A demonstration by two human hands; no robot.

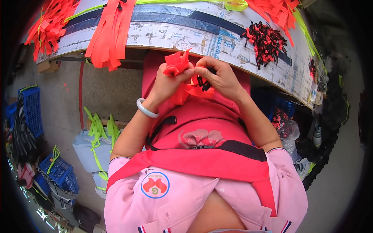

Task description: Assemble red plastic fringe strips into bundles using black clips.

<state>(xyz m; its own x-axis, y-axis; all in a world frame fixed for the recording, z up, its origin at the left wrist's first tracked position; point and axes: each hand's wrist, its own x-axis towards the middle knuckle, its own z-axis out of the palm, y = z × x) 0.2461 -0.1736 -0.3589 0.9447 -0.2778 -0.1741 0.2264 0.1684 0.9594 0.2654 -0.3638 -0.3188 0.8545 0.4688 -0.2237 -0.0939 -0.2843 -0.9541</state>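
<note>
In front of my apron, below the table's near edge, my two hands work close together. My left hand (165, 83) is closed round a bunch of bright red-orange fabric strips (176, 63), whose ends stick up above the fist and hang below it. Touching it at the fingertips, my right hand (224, 79) is pinched closed, with small black fabric pieces (204, 84) showing under its fingers. Whether its fingertips also grip a red strip is hidden. On the table ahead lies a pile of small black-and-red scraps (268, 44).
Long red-orange strips (107, 42) drape over the edge of the worn, taped table (163, 37). More strips (46, 29) lie at its left end. Blue crates (32, 110) and pale sheets with green ties (87, 149) stand left; a clear plastic bag (289, 132) sits right.
</note>
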